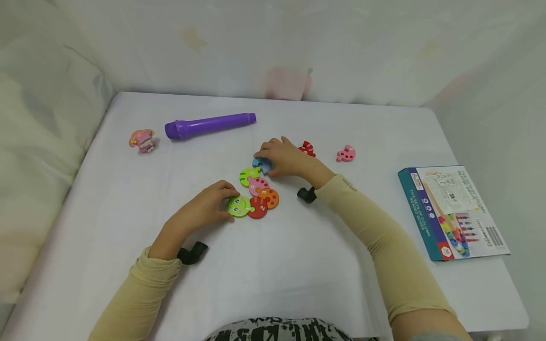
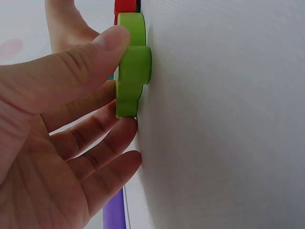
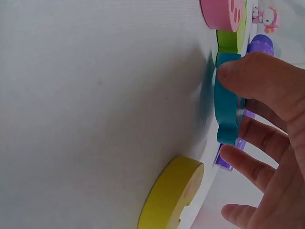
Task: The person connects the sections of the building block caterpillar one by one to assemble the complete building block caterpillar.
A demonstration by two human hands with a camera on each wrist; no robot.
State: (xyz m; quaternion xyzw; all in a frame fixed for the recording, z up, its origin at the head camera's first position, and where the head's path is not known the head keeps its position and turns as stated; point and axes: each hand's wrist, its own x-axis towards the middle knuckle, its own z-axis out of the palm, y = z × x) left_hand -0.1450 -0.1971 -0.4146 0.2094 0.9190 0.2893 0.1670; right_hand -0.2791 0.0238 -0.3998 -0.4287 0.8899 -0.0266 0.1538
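On the white table lies a curved chain of wooden caterpillar puzzle pieces. My left hand (image 1: 204, 206) pinches its green smiling head piece (image 1: 240, 206) between thumb and fingers, the thumb lying on its edge. Joined on from there are a red piece (image 1: 258, 208), an orange piece (image 1: 269, 198), a pink piece (image 1: 258, 185) and a green striped piece (image 1: 249, 176). My right hand (image 1: 283, 157) grips a blue piece (image 3: 228, 102) by its edges at the chain's upper end, right by the green striped piece. Fingers partly cover the blue piece in the head view.
Beyond my right wrist lie a red striped piece (image 1: 307, 148), partly hidden, and a pink spotted piece (image 1: 346, 153). A yellow piece (image 3: 171, 195) shows near the right hand. A purple microphone-shaped toy (image 1: 211, 126) and a small pink figurine (image 1: 142, 140) lie back left; a flat box (image 1: 456, 213) lies right.
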